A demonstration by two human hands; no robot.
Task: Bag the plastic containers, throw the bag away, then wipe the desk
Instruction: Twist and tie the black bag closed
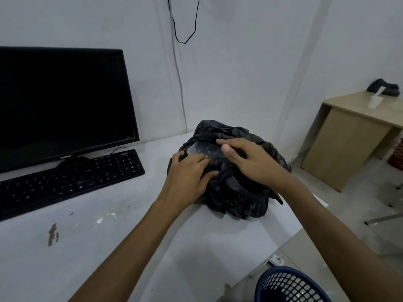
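Note:
A crumpled black plastic bag (235,197) sits on the white desk (109,236) near its right edge. A clear plastic container (201,150) shows through the bag's opening at the top. My left hand (187,173) lies on the bag's left side, its fingers curled into the black plastic by the opening. My right hand (250,159) rests on top of the bag with the fingers spread, the thumb against the container's edge. The rest of the bag's contents are hidden.
A black monitor (61,101) and a black keyboard (72,177) stand at the desk's left. Stains (53,234) mark the desk's front. A blue mesh waste basket (290,284) stands on the floor at the lower right. A wooden desk (353,131) is at the far right.

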